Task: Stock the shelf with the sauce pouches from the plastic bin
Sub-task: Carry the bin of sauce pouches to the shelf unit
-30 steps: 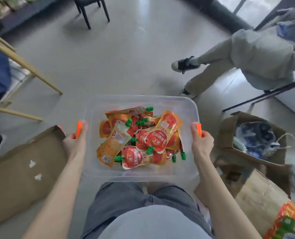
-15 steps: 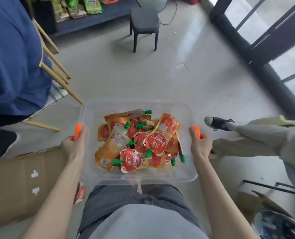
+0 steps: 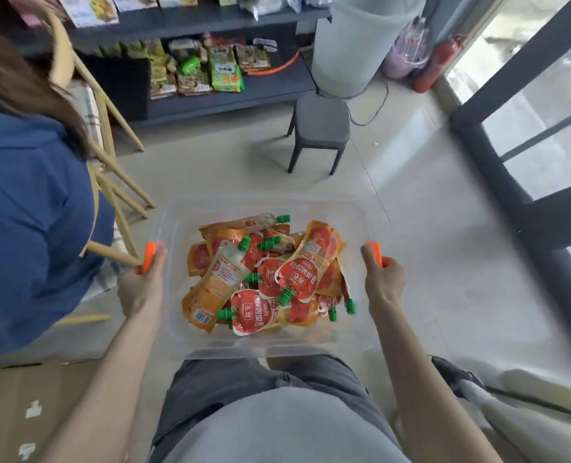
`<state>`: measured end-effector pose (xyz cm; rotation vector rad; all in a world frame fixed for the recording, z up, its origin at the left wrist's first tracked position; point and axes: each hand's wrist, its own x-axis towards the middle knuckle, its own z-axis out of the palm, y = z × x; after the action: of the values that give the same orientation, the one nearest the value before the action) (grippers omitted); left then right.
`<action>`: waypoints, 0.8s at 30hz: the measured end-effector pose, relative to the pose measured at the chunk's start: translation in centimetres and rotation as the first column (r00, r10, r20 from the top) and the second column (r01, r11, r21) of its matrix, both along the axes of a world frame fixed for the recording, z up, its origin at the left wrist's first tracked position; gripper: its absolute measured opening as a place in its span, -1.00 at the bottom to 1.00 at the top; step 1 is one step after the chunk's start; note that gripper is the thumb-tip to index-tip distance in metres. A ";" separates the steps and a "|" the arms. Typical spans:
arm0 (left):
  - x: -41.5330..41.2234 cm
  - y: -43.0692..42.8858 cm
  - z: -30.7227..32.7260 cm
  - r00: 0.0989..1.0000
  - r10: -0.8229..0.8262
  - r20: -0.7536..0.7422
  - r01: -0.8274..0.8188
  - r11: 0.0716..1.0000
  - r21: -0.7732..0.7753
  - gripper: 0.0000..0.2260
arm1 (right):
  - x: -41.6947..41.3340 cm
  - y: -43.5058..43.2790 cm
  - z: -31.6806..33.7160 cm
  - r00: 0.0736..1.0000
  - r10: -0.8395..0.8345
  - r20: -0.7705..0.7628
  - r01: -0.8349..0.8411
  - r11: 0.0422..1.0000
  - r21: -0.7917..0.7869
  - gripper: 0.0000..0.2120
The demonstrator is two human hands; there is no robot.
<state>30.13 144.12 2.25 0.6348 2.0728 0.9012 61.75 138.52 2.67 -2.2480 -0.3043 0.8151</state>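
Ahead of you, past a stretch of bare grey floor [image 3: 411,202], stands the dark shelf [image 3: 197,23] with packaged goods on its lower board, near the top of the view. A grey stool [image 3: 320,123] sits on the floor between you and the shelf's right end, with a pale cylindrical bin [image 3: 360,41] just behind it. On your left a person in a blue top [image 3: 33,208] sits on a wooden chair [image 3: 110,182], close beside your left arm; on your right a dark window frame [image 3: 517,182] borders the floor. A cardboard box [image 3: 27,412] lies low on your left.

Half a second ago the shelf barely showed at the top edge and the stool stood farther off; now both are nearer and fuller in view, while the other person's shoe has dropped to the lower right.

You hold the clear plastic bin [image 3: 354,215] at waist height, over your thighs. Your left hand [image 3: 140,289] is clenched on the bin's left orange handle [image 3: 149,257] and your right hand [image 3: 385,282] grips the right orange handle [image 3: 375,252]. The sauce pouches [image 3: 264,279], red and orange with green caps, lie heaped in the bin between your two hands, touching neither.
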 end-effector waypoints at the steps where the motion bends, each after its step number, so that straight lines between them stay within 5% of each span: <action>1: 0.7 2.2 0.1 1.000 0.011 -0.004 -0.011 1.000 -0.005 -0.70 | 0.8 2.5 0.1 1.000 0.008 -0.008 -0.008 1.000 0.009 -0.60; 7: 3.0 14.7 0.9 0.997 0.081 -0.020 -0.083 0.991 -0.109 -0.52 | 3.7 16.3 0.9 0.997 0.072 0.016 -0.072 0.997 0.004 -0.63; 14: 4.3 29.5 -0.3 0.996 0.086 0.001 -0.086 0.994 -0.070 -0.63 | 4.6 30.2 -0.6 0.999 0.053 -0.004 -0.053 0.999 -0.012 -0.59; 24: 8.0 51.8 -0.3 0.988 -0.114 -0.105 0.099 0.985 -0.139 -0.58 | 6.5 46.1 -1.7 0.986 -0.150 -0.073 0.149 0.989 -0.028 -0.57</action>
<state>38.10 195.93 1.96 0.7312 2.1559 0.6730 68.24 184.64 0.93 -2.2243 -0.0903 0.8239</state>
